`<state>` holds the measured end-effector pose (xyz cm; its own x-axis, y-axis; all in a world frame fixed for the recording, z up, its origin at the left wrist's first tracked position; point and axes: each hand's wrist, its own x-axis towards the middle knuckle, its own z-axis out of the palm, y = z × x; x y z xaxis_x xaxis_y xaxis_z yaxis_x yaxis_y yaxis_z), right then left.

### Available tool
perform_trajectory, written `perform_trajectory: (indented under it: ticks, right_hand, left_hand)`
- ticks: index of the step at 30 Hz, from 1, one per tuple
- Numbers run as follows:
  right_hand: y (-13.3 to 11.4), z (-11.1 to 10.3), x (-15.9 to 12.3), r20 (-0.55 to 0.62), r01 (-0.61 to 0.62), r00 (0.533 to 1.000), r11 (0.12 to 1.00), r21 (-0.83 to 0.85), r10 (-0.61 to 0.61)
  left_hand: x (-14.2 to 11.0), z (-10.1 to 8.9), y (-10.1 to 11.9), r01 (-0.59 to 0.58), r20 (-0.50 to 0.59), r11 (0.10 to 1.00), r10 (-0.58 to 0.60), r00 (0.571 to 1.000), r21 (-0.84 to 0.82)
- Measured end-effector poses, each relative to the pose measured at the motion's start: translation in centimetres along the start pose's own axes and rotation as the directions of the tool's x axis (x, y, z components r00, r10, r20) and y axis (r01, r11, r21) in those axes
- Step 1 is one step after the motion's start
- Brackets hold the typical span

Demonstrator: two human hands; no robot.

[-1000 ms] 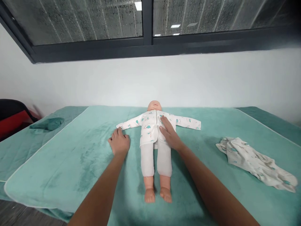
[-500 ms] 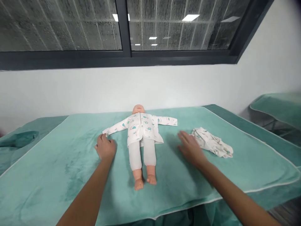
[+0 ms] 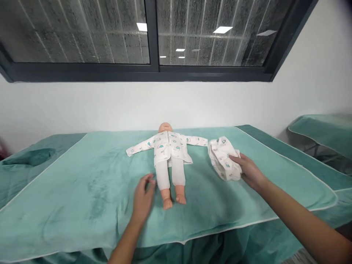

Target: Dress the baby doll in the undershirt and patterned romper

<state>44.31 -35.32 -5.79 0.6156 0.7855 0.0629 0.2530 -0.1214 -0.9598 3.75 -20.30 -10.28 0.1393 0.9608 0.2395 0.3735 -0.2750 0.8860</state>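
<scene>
Printed garment (image 3: 223, 160) is gripped by the right hand (image 3: 251, 173), while the left hand (image 3: 143, 196), fingers slightly parted, flanks the doll (image 3: 162, 146).

The right hand (image 3: 249, 171) covers part of a garment (image 3: 223, 158) whose folds hide its shape; far left of the left hand (image 3: 143, 197), a blurred reddish object (image 3: 3, 151) is cut off.

Indoor room, bedroom-like; home or institution, cannot tell. Wide bed-like surface (image 3: 275, 145) under plush green cover (image 3: 68, 205), against white wall (image 3: 137, 104). 2nd green-draped surface (image 3: 324, 128) at right. Dark-framed window (image 3: 82, 36), 2 panes in view, showing office-style light panels (image 3: 223, 29).
</scene>
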Motion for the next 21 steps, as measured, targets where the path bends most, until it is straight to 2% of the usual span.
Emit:
perform_trajectory:
  ticks: [2, 4, 5, 7, 9, 10, 12, 13, 15, 17, 18, 19, 21]
  right_hand:
    - [-1.6, 3.3, -0.8, 0.150, -0.083, 0.988, 0.947, 0.311, 0.037]
    - [-2.2, 6.3, -1.2, 0.261, -0.156, 0.964, 0.887, 0.436, 0.041]
    - [-2.1, 7.6, -1.2, 0.297, -0.181, 0.954, 0.884, 0.432, 0.049]
    - [-1.5, 9.5, -1.0, 0.260, -0.170, 0.961, 0.939, 0.299, 0.091]
    - [-0.6, 10.6, -0.7, 0.098, -0.113, 0.990, 0.988, 0.109, 0.102]
    - [-0.2, 10.8, -0.8, -0.004, -0.050, 0.999, 0.999, 0.004, 0.050]
    - [0.4, 10.9, -1.3, -0.129, 0.140, 0.977, 0.965, -0.223, -0.171]
    - [0.6, 10.8, -1.7, -0.117, 0.250, 0.946, 0.908, -0.335, -0.303]
    - [0.6, 10.7, -2.9, 0.044, 0.437, 0.872, 0.736, -0.517, -0.487]
    - [0.4, 11.0, -3.8, 0.227, 0.519, 0.844, 0.631, -0.577, -0.486]
    - [0.3, 11.2, -4.1, 0.277, 0.525, 0.845, 0.607, -0.597, -0.458]
    - [0.1, 11.5, -4.2, 0.294, 0.515, 0.852, 0.594, -0.618, -0.433]
    - [-0.5, 12.2, -4.7, 0.255, 0.477, 0.870, 0.588, -0.653, -0.422]
  left_hand:
    - [-2.6, 0.6, 0.3, -0.115, 0.116, 0.993, 0.118, 0.986, -0.035]
    - [-4.6, 1.3, 0.4, -0.245, 0.204, 0.969, 0.246, 0.948, -0.030]
    - [-5.4, 1.6, 0.4, -0.307, 0.240, 0.952, 0.299, 0.924, -0.005]
    - [-6.5, 2.1, 0.3, -0.411, 0.296, 0.907, 0.370, 0.880, 0.088]
    - [-7.0, 2.6, 0.4, -0.487, 0.323, 0.851, 0.413, 0.852, 0.197]
    - [-7.0, 2.9, 0.5, -0.516, 0.325, 0.822, 0.432, 0.841, 0.242]
    - [-6.7, 3.3, 0.9, -0.576, 0.330, 0.763, 0.485, 0.810, 0.292]
    - [-6.4, 3.4, 1.0, -0.608, 0.338, 0.734, 0.514, 0.788, 0.302]
    - [-5.7, 3.7, 1.3, -0.665, 0.366, 0.681, 0.561, 0.742, 0.305]
    - [-4.9, 3.8, 1.4, -0.705, 0.409, 0.642, 0.581, 0.704, 0.302]
    - [-4.5, 3.9, 1.4, -0.715, 0.427, 0.631, 0.581, 0.692, 0.301]
    - [-4.1, 3.9, 1.4, -0.722, 0.442, 0.624, 0.580, 0.684, 0.299]
    - [-3.3, 4.0, 1.3, -0.727, 0.453, 0.621, 0.579, 0.678, 0.294]
